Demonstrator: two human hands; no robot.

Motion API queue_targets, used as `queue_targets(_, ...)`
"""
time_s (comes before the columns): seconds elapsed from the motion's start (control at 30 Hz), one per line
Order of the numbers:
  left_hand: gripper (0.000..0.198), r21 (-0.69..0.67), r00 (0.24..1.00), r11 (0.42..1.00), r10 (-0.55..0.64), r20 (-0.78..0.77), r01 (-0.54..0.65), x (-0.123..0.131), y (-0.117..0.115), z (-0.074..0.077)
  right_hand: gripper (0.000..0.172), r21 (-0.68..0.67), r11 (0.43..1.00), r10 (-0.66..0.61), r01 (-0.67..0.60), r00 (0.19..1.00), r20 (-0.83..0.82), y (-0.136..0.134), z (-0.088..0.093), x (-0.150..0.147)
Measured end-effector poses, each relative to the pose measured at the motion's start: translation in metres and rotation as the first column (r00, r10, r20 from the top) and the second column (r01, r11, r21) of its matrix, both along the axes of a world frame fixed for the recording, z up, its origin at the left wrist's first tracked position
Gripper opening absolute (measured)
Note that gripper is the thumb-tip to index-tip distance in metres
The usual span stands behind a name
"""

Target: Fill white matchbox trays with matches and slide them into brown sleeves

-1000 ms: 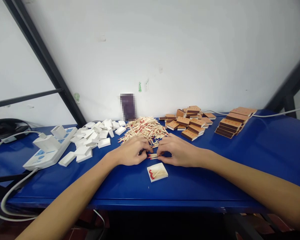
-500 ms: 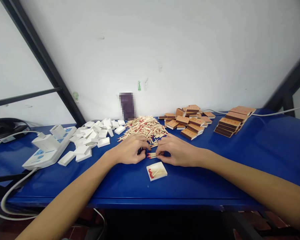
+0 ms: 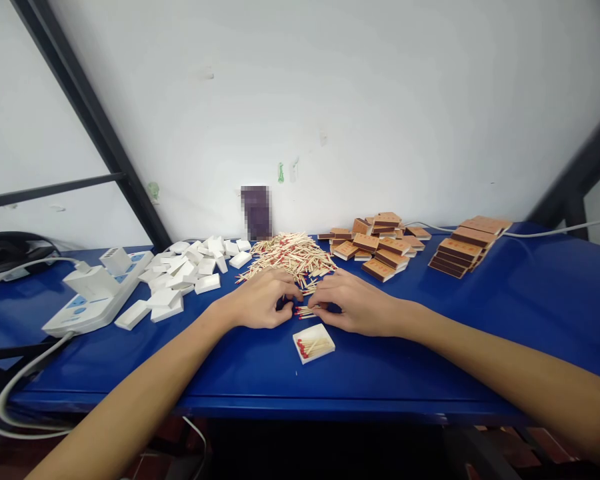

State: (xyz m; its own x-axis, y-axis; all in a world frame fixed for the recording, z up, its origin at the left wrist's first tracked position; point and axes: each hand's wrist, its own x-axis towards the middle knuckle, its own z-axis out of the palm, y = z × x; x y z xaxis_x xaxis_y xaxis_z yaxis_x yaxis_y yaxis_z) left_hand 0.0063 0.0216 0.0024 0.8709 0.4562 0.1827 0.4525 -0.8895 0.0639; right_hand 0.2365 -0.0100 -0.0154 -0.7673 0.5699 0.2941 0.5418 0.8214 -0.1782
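A small bundle of red-tipped matches [image 3: 306, 311] lies on the blue table [image 3: 505, 307] between my two hands. My left hand [image 3: 263, 303] has its fingers curled and pinches the bundle's left, red-tipped end. My right hand [image 3: 353, 303] pinches the other end with curled fingers. Just in front of them sits a white inner tray [image 3: 314, 344] with matches lying in it. Behind my hands is a large loose pile of matches [image 3: 293, 257].
A heap of white empty trays [image 3: 185, 277] lies at the left, beside a white power strip [image 3: 93, 297] with plugs and cables. Brown matchbox sleeves [image 3: 380, 243] are piled at the right, with a neater stack [image 3: 463, 250] farther right. The wall stands right behind.
Both hands stay on the match bundle with only small finger shifts. The view has shifted slightly.
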Motion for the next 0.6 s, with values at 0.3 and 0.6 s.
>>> queue_targets(0.3, 0.023, -0.016, 1.0, 1.0, -0.004, -0.002, 0.004, 0.001, -0.001, 0.001, 0.019, 0.078, 0.997, -0.016, 0.014, 1.0, 0.019, 0.003, 0.0, 0.0)
queue_targets(0.6, 0.018, -0.031, 1.0, 0.999, -0.008, -0.006, 0.007, 0.0, -0.002, 0.003, 0.014, 0.199, 0.921, -0.372, 0.333, 0.905, 0.207, 0.009, 0.014, 0.013)
